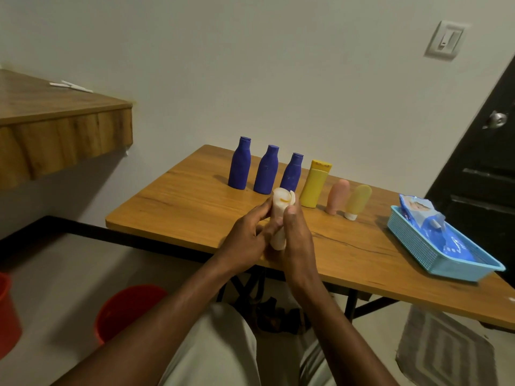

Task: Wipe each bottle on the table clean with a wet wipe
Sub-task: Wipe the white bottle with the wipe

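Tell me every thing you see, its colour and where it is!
blue bottles: three, dark blue, back of table
yellow bottle: one, yellow, right of them
pink tube: one, pink, next right
yellow tube: one, pale yellow, next right
cream bottle: one, cream, in both hands
basket: one, light blue, table's right end
wipes pack: one, blue, in basket
table: one, brown wood, middle
shelf: one, brown wood, left wall
buckets: two, red, floor left
rug: one, grey, floor right
door: one, black, far right
wall switch: one, white, upper right
left hand: grips cream bottle
right hand: grips cream bottle

bottle (280,203) in l hand (245,240), r hand (299,243)
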The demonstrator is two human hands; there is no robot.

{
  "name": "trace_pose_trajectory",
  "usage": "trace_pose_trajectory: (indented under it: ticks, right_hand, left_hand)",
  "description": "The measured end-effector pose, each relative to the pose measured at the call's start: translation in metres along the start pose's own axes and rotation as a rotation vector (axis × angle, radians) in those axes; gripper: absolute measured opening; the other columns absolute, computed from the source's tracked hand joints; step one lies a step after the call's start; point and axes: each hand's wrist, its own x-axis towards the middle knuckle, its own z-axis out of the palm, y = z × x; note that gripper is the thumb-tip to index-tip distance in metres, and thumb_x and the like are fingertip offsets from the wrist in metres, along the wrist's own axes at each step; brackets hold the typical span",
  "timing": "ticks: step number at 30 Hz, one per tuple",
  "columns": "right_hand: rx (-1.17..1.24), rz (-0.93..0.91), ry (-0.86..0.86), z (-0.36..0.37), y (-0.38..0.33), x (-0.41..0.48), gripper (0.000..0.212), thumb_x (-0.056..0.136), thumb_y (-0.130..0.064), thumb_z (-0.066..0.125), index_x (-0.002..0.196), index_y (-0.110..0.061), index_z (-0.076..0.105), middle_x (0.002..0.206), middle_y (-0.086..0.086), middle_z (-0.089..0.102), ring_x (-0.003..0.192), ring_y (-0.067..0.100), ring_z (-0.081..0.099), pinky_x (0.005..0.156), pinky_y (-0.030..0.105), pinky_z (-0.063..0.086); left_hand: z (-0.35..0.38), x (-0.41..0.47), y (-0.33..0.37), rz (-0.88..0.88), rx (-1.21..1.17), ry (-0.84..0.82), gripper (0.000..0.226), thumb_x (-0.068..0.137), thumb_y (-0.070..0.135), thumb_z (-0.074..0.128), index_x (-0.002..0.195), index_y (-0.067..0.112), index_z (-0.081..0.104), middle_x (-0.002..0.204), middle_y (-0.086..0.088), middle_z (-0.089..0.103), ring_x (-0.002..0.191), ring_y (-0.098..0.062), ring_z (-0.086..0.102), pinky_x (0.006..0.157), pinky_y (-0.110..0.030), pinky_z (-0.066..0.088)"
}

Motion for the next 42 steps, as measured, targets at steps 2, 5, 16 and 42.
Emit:
trace_pose_trajectory:
  ticks: [2, 5, 16, 42]
  right_hand:
    - [-0.139, -0.023, -0.043, 0.001, 0.005, -0.007, 0.058, 0.1, -0.072, 0.034, 0.155, -0.055, 0.027, 0.16, -0.015, 0.04, 0.147, 0.013, 0.042, 0.114, 0.054, 0.043]
    - [-0.333, 0.002, -0.114, 0.001, 0.008, -0.021, 0.077, 0.096, -0.078, 0.025, 0.162, -0.044, 0.007, 0.171, -0.017, 0.011, 0.156, 0.0, 0.012, 0.127, 0.048, 0.024]
    - [-0.223, 0.033, -0.046, 0.008, 0.01, 0.01, 0.076, 0.09, -0.088, 0.027, 0.157, -0.056, 0.009, 0.17, -0.015, 0.018, 0.156, 0.013, 0.022, 0.118, 0.058, 0.036]
    - [-0.289, 0.093, -0.162, 0.0, 0.0, -0.005, 0.073, 0.09, -0.086, 0.025, 0.155, -0.052, 0.022, 0.15, -0.014, 0.049, 0.134, 0.005, 0.052, 0.114, 0.046, 0.046]
  left_hand:
    - [-0.003, 0.0, 0.0, -0.005, -0.019, -0.01, 0.054, 0.108, 0.027, 0.055, 0.159, 0.033, 0.038, 0.149, 0.017, 0.056, 0.133, -0.002, 0.057, 0.105, -0.031, 0.053]
    - [-0.006, 0.0, 0.002, -0.035, -0.07, -0.008, 0.053, 0.108, 0.032, 0.053, 0.158, 0.031, 0.036, 0.146, 0.011, 0.06, 0.134, -0.007, 0.057, 0.11, -0.036, 0.05]
    - [-0.012, 0.003, -0.001, -0.02, -0.019, -0.068, 0.063, 0.102, 0.005, 0.062, 0.158, 0.026, 0.04, 0.15, 0.009, 0.057, 0.141, -0.011, 0.051, 0.112, -0.046, 0.049]
    - [-0.01, 0.005, -0.01, -0.095, -0.102, 0.081, 0.056, 0.098, 0.011, 0.068, 0.148, 0.03, 0.053, 0.139, 0.005, 0.065, 0.131, -0.017, 0.06, 0.098, -0.049, 0.059]
